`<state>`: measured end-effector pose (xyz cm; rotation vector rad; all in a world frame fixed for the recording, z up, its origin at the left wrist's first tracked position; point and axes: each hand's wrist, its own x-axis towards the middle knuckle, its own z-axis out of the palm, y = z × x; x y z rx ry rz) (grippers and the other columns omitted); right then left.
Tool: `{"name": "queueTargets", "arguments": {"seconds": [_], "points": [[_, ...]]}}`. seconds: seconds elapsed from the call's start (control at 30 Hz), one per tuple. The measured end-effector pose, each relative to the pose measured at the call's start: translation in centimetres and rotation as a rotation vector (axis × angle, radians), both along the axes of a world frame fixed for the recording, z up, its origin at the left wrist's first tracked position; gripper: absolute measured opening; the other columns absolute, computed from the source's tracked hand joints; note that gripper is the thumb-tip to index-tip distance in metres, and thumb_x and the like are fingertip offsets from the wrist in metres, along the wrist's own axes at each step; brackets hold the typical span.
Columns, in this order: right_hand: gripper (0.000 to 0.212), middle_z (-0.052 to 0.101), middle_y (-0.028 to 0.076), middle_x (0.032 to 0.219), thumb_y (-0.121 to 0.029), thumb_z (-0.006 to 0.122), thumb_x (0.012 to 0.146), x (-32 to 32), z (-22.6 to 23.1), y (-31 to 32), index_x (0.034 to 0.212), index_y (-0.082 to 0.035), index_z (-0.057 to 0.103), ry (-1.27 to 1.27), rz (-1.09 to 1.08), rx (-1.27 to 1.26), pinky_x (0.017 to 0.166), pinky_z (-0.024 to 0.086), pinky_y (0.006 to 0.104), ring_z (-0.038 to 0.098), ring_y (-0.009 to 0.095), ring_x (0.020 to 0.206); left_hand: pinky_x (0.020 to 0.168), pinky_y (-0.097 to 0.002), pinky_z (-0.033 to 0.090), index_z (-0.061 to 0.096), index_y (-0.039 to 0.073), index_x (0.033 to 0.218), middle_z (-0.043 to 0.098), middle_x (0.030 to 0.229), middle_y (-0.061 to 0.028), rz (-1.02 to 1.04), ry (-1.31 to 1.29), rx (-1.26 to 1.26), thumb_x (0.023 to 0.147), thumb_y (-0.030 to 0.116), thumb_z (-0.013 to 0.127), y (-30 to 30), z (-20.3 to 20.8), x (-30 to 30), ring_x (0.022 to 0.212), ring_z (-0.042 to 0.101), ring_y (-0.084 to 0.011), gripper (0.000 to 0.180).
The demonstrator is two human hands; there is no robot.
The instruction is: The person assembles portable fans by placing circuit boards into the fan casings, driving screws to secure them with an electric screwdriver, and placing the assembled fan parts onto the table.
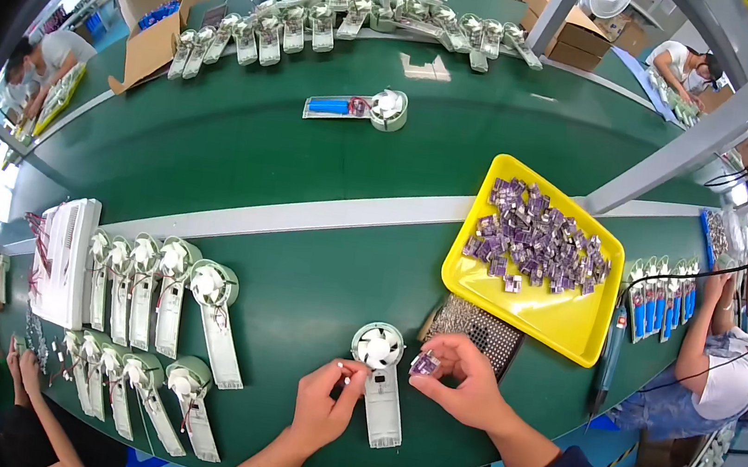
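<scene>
Right in front of me a small handheld fan housing (385, 409) lies on the green table, its white fan wheel at the far end and its handle shell open toward me. My left hand (323, 406) is closed beside the fan, with small white pieces (341, 369) pinched at its fingertips; their kind is too small to tell. My right hand (465, 387), just right of the fan, pinches a small purple circuit board (424, 364) between thumb and fingers. The board is held above the table, apart from the housing.
A yellow tray (528, 313) of purple circuit boards stands at right, partly over a dark perforated plate (477, 332). Two rows of fan housings (221, 336) lie at left by a white bin (67, 261). An electric screwdriver (610, 356) hangs at right. Other people work around the conveyor.
</scene>
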<state>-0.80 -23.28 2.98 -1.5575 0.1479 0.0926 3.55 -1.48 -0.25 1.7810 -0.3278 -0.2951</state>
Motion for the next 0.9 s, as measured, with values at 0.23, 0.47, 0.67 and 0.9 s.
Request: {"name": "queueTargets", "arguments": {"seconds": [0.23,0.47,0.67,0.9], "points": [[0.039,0.058,0.001,0.093,0.008,0.070,0.086,-0.6,0.6,-0.2,0.119,-0.003,0.053,-0.100,0.060,0.065,0.064,0.043,0.0200,0.053,0.004,0.075,0.063,-0.0256,0.050,0.065,-0.002,0.096,0.067,0.079,-0.0083,0.009,0.042,-0.072,0.095,0.004,0.062,-0.4,1.0,0.1,0.068,0.065,-0.0124,0.006],[0.048,0.060,0.005,0.101,0.002,0.061,0.094,0.3,-0.4,-0.8,0.140,0.001,0.046,0.056,0.153,-0.020,0.063,0.045,0.0201,0.054,0.005,0.075,0.061,-0.0229,0.050,0.064,-0.004,0.097,0.067,0.078,-0.0062,-0.014,0.007,-0.001,0.099,0.003,0.057,-0.1,0.3,0.6,0.067,0.062,-0.0087,0.010],[0.040,0.067,0.011,0.103,0.000,0.058,0.096,0.5,1.0,0.0,0.135,0.003,0.054,-0.085,0.093,-0.098,0.073,0.050,0.0228,0.057,0.009,0.078,0.063,-0.0265,0.052,0.065,-0.003,0.097,0.068,0.083,-0.0105,0.039,0.042,-0.093,0.096,0.003,0.061,-0.4,0.6,0.6,0.069,0.066,-0.0146,0.008],[0.046,0.071,0.010,0.112,0.001,0.065,0.088,0.2,2.8,-0.3,0.133,0.002,0.057,-0.034,0.239,-0.403,0.075,0.053,0.0261,0.066,0.012,0.087,0.064,-0.0236,0.052,0.063,-0.006,0.102,0.068,0.086,-0.0077,-0.002,0.038,-0.058,0.100,0.002,0.055,-0.1,0.4,0.4,0.070,0.062,-0.0092,0.012]]}}
